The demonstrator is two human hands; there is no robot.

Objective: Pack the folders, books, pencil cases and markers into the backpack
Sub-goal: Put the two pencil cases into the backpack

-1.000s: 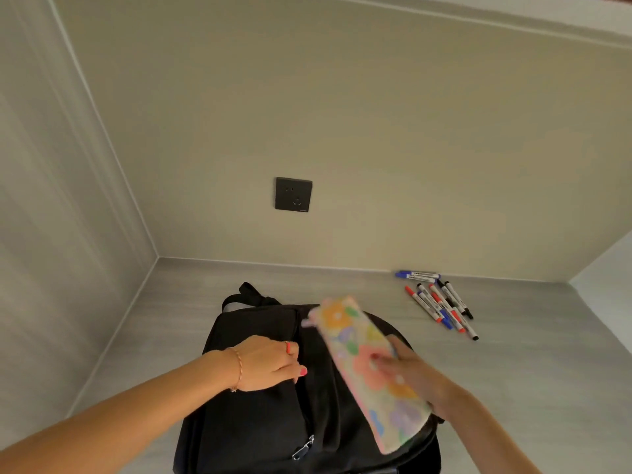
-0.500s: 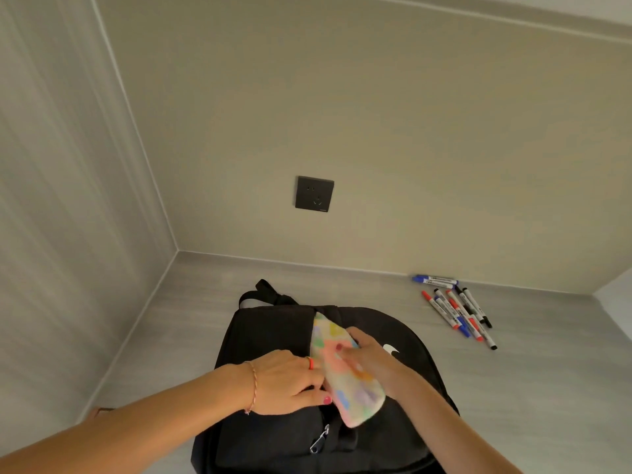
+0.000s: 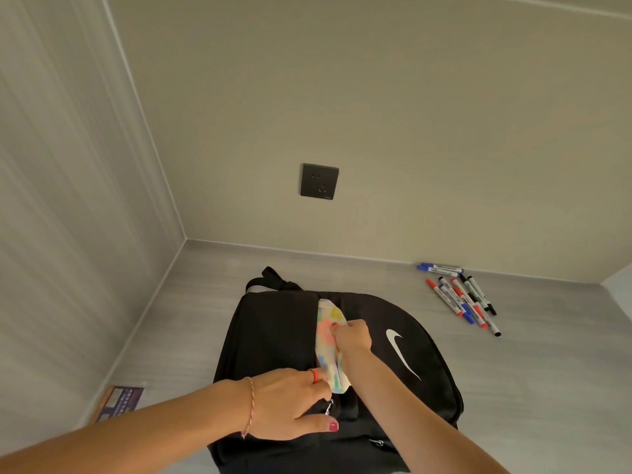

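Observation:
A black backpack (image 3: 403, 323) with a white swoosh lies on the grey floor in front of me. A floral pencil case (image 3: 326, 331) stands partly inside its open zip slot, with only its upper edge showing. My right hand (image 3: 352, 338) is shut on the case's top edge. My left hand (image 3: 290, 401) grips the backpack fabric at the near side of the opening, beside a zip pull. Several markers (image 3: 461, 297) with red, blue and black caps lie loose on the floor to the right, near the wall.
A book (image 3: 119, 401) with a dark cover lies on the floor at the lower left, against the left wall. A dark wall socket (image 3: 319, 181) sits on the far wall. The backpack's strap (image 3: 273, 280) points toward the corner.
The pencil case has gone from above the backpack down into its opening. My right hand followed it down, and my left hand slid nearer along the opening's edge.

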